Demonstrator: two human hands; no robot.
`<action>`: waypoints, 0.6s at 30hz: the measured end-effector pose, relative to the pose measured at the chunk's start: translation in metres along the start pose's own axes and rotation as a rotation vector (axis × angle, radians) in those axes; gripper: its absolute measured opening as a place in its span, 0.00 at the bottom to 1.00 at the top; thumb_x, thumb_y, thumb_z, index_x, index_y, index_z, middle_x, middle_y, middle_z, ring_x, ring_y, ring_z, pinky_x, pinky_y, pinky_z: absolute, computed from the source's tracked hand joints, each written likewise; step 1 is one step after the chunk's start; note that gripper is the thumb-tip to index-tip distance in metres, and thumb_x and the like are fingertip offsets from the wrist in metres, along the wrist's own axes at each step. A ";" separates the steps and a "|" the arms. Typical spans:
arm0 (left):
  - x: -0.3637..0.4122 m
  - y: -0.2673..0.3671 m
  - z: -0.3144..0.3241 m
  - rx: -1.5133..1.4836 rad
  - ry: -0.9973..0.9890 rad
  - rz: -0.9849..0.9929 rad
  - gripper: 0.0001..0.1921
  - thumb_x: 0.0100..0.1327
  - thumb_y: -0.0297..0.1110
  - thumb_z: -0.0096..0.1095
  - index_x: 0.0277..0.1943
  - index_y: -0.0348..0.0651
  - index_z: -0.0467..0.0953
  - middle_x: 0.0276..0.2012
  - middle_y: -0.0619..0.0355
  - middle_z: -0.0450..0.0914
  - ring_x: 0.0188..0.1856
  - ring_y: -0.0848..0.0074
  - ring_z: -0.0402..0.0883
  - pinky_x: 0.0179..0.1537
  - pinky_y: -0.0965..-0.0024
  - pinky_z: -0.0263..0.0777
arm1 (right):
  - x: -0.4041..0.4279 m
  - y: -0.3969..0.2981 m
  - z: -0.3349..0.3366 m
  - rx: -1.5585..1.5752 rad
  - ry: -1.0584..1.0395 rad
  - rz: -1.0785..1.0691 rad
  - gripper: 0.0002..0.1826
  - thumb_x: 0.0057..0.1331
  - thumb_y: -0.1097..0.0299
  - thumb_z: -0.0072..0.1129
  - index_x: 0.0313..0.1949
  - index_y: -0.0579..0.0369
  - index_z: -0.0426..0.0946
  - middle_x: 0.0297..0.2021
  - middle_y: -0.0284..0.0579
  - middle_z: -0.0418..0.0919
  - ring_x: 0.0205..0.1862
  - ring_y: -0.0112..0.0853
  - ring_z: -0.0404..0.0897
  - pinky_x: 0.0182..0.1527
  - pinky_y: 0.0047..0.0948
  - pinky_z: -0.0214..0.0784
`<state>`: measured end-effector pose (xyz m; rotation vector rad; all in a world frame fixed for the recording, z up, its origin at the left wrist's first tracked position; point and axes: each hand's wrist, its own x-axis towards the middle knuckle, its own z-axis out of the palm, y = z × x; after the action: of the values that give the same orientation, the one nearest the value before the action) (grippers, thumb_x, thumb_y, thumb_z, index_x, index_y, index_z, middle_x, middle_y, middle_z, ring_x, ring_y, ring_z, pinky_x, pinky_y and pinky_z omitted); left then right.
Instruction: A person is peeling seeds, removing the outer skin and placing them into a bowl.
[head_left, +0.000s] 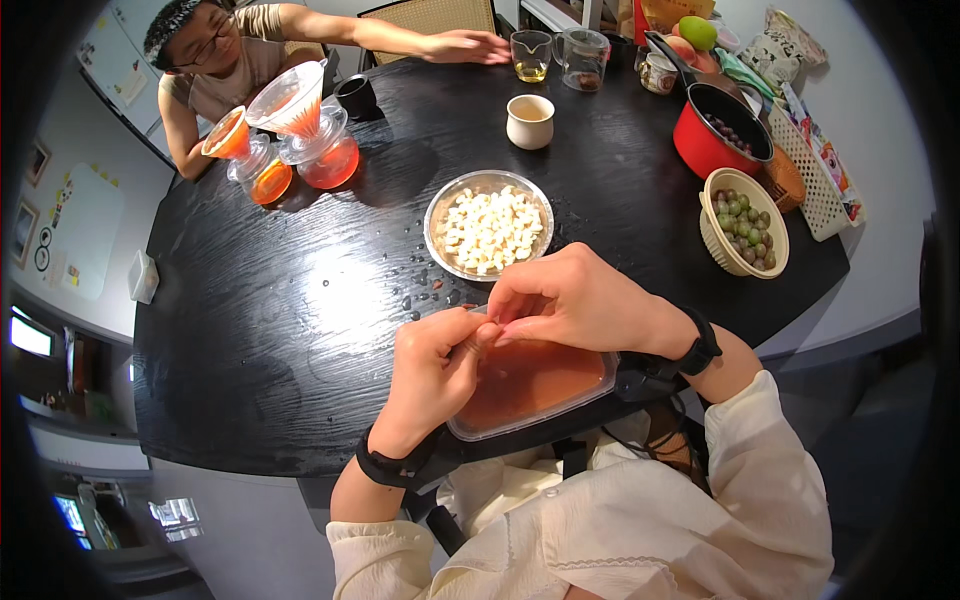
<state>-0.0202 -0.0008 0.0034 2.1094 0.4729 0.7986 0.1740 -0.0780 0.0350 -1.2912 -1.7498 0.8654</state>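
Note:
My left hand (442, 364) and my right hand (581, 304) meet at the fingertips, pinching a small item that the fingers mostly hide. Under them sits a rectangular clear plastic container (540, 424) of reddish-brown liquid, close to the table's near edge. Just beyond my knuckles stands a round metal bowl (430, 236), holding many pale, peeled kernels (491, 229) that look like peanuts. Water drops and a few reddish skin scraps (437, 284) lie on the table left of the bowl.
A black table (300, 375) bears a cream cup (530, 124), glass jugs (583, 64), a red saucepan (712, 139) and a grape-filled tub (712, 232). At far left, two glass drippers (289, 101) stand near a seated person (217, 75), whose arm reaches toward the jugs.

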 end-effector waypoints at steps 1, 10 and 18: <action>0.000 0.000 0.000 0.000 -0.002 -0.001 0.01 0.62 0.22 0.65 0.34 0.34 0.81 0.23 0.50 0.78 0.23 0.61 0.78 0.26 0.66 0.69 | 0.000 -0.001 0.000 -0.003 0.004 -0.004 0.09 0.60 0.76 0.68 0.40 0.61 0.79 0.34 0.42 0.86 0.38 0.28 0.87 0.42 0.25 0.80; -0.003 -0.004 0.004 -0.008 0.066 -0.011 0.03 0.66 0.24 0.63 0.36 0.34 0.80 0.23 0.49 0.79 0.23 0.64 0.79 0.27 0.68 0.70 | -0.005 -0.002 0.004 -0.119 0.076 -0.116 0.10 0.60 0.78 0.68 0.41 0.61 0.80 0.35 0.46 0.85 0.37 0.33 0.87 0.40 0.28 0.80; -0.002 -0.005 0.002 -0.188 -0.023 -0.147 0.05 0.71 0.25 0.59 0.42 0.31 0.79 0.28 0.61 0.80 0.31 0.84 0.76 0.34 0.80 0.70 | -0.006 0.001 -0.001 -0.231 0.129 -0.187 0.11 0.57 0.83 0.65 0.40 0.60 0.83 0.33 0.46 0.83 0.35 0.36 0.85 0.36 0.29 0.77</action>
<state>-0.0211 -0.0004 -0.0021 1.8854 0.5139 0.7054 0.1765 -0.0838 0.0330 -1.2736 -1.8721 0.4745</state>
